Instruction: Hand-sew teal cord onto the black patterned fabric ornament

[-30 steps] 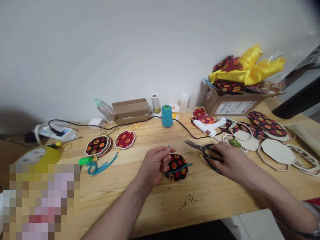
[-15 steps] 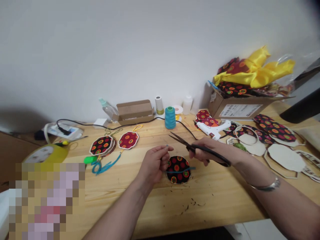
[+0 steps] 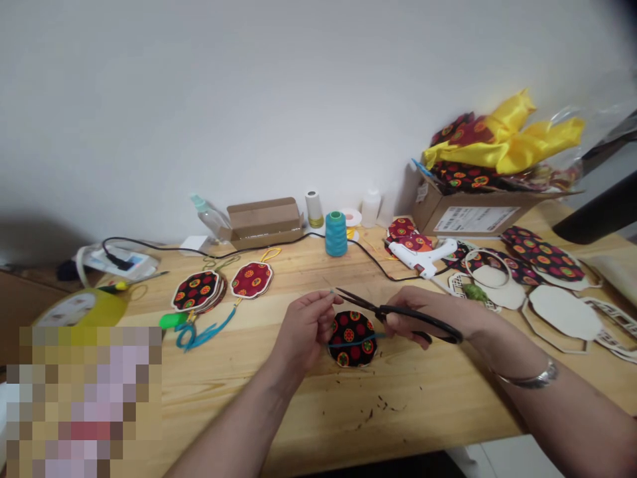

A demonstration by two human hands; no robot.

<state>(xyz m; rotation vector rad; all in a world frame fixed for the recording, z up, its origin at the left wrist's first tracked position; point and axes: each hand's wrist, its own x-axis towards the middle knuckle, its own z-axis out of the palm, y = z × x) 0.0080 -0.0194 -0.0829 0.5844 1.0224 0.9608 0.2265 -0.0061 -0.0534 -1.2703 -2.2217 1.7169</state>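
Note:
My left hand is closed in a pinch on the end of a blue cord that runs across a round black patterned fabric piece on the wooden table. My right hand grips black scissors. The scissor blades point left, and their tips sit right at my left fingertips, above the fabric piece.
Finished fabric ornaments with cords lie at the left. A blue thread spool, a white glue gun, cardboard boxes with yellow fabric, and wooden frames fill the back and right. A black cable crosses the table.
My right hand picked the scissors up from the table and brought them left, down to the cord end pinched in my left hand.

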